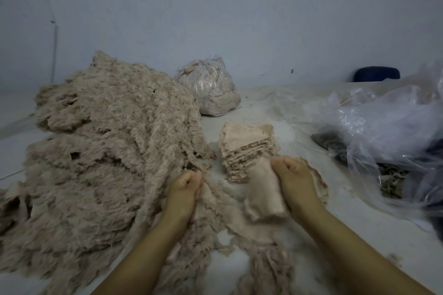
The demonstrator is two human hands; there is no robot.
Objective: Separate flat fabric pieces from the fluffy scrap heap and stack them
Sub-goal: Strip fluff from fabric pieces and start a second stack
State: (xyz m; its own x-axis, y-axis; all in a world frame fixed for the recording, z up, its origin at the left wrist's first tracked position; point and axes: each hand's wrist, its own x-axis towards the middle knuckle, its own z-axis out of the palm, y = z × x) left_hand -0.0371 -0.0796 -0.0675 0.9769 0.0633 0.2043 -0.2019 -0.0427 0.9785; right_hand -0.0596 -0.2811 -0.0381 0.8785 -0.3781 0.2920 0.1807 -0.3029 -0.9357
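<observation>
A large beige fluffy scrap heap (107, 146) covers the left half of the white table. Just right of it stands a stack of flat beige fabric pieces (247, 148). My left hand (185, 188) grips a strand of the fluffy scrap at the heap's near right edge. My right hand (293, 179) holds a flat beige fabric piece (265, 193) that hangs down in front of the stack. Loose fluffy strips (263, 268) trail toward me between my forearms.
A tied clear bag of beige scraps (211, 86) sits behind the heap. Crumpled clear plastic sheeting (383, 127) with dark scraps (393, 182) under it fills the right side. A dark blue chair back (376, 74) stands by the wall.
</observation>
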